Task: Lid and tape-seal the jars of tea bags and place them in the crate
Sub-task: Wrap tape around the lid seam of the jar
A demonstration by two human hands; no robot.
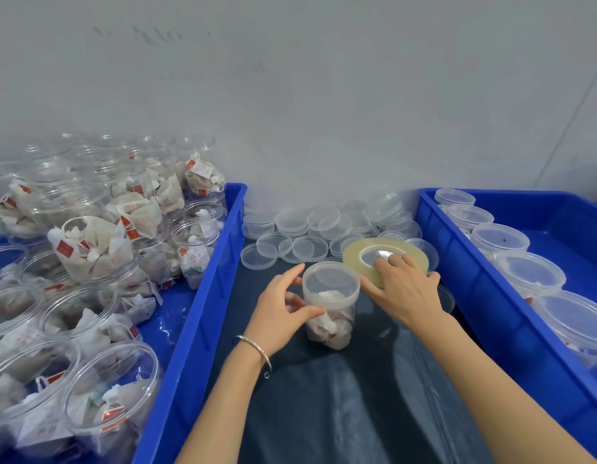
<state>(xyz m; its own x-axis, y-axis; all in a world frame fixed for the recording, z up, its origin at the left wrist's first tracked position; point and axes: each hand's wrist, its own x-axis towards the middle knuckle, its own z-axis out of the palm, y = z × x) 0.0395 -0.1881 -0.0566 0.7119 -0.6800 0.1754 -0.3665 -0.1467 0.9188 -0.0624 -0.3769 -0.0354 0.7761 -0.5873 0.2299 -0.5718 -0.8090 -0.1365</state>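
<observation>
Fingers first: left hand has thumb and fingertips curled lightly against the side of the jar, steadying it at and just below the lid line. Right hand grips the tape roll, fingers hooked into its core, roll tilted and touching the jar's right rim.

Jar sits upright at frame centre on the dark cloth, between the two blue bins. Lid already on; whether any tape is stuck down yet, cannot tell.

Handling, my read: thin clear plastic, light, tea bags inside weigh almost nothing. Walls smooth and likely slippery, will flex if squeezed hard. It will skate or spin on the cloth when tape pulls, so hold the body low to mid-wall and keep the lid seam exposed for the tape.

Orientation: long axis vertical, mouth and lid pointing up, leaning slightly toward the camera from lens distortion.

Around it: loose lids piled just behind, unlidded filled jars in the left bin, lidded jars lined up in the crate at right.
</observation>
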